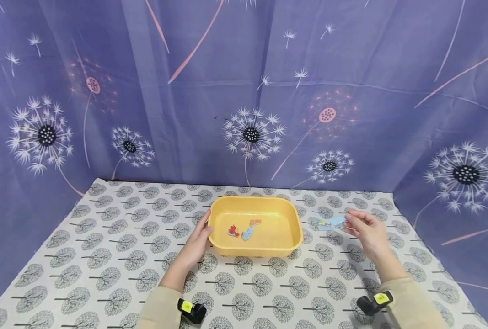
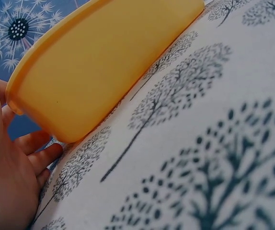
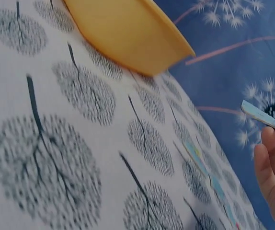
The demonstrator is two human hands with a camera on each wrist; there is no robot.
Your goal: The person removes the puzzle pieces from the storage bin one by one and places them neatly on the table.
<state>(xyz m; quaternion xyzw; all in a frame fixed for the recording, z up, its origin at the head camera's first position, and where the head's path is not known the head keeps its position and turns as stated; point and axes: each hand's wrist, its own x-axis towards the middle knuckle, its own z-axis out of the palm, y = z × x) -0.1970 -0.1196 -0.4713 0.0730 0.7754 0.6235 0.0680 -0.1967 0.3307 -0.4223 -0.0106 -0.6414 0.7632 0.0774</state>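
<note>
A yellow plastic basin [image 1: 256, 250] stands in the middle of the cloth. My left hand [image 1: 196, 240] holds its left end at the rim; in the left wrist view the lower fingers [image 2: 46, 155] curl beside the basin's wall. Off to the basin's right, my right hand [image 1: 367, 230] pinches a flat light-blue piece [image 3: 262, 117] between thumb and fingers. Below that hand, another thin light-blue piece [image 3: 214, 187] with coloured spots lies on the cloth. Inside the basin are a small red-and-yellow piece [image 1: 233, 231] and a blue-and-orange piece [image 1: 248, 233].
A white cloth with grey tree prints [image 1: 116, 278] covers the table. Behind it hangs a purple-blue curtain [image 1: 202, 100] with dandelion prints. Each wrist wears a black camera, the left camera [image 1: 192, 311] and the right camera [image 1: 373, 304].
</note>
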